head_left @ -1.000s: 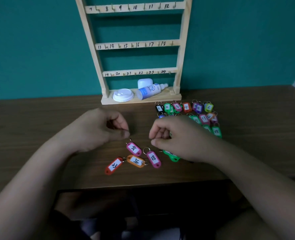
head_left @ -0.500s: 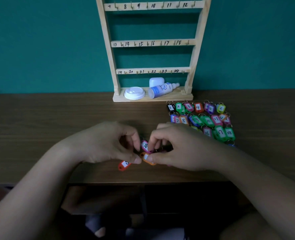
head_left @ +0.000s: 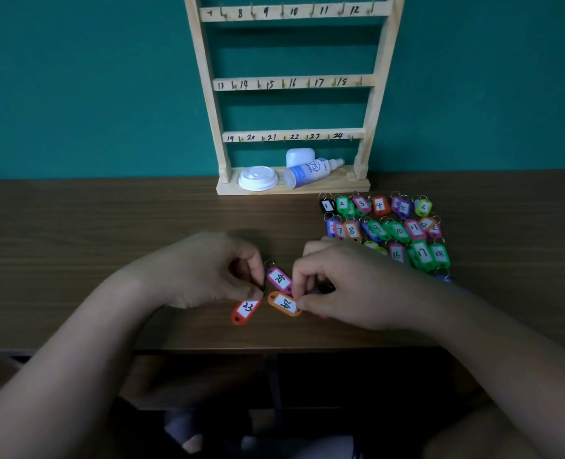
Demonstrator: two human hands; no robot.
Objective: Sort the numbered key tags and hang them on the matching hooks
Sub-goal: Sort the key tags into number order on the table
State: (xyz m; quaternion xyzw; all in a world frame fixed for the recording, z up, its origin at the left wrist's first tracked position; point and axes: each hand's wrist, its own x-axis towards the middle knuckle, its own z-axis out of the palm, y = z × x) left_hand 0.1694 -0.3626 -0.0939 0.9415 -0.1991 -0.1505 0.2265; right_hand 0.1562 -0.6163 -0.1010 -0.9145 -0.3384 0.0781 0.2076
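Three loose key tags lie near the table's front edge: a pink tag [head_left: 278, 279], an orange tag [head_left: 282, 303] and a red tag marked 23 [head_left: 245, 311]. My left hand [head_left: 208, 270] is curled, its fingertips pinching at the ring end of the red tag. My right hand [head_left: 344, 286] is curled too, thumb and forefinger pinching the orange tag's right end, and something dark shows under its fingers. Sorted tags [head_left: 387, 230] numbered 1 to 18 lie in rows at the right. The wooden hook rack [head_left: 294, 82] stands against the wall, and the hooks in view are bare.
On the rack's base sit a white lid [head_left: 258, 178], a spray bottle [head_left: 311, 172] lying down and a small white case [head_left: 299, 157]. The brown table [head_left: 109, 233] ends just in front of the loose tags. A teal wall rises behind.
Both hands have come down and together onto the loose tags. The pink 18 tag and the green tag seen earlier are now hidden under my right hand.
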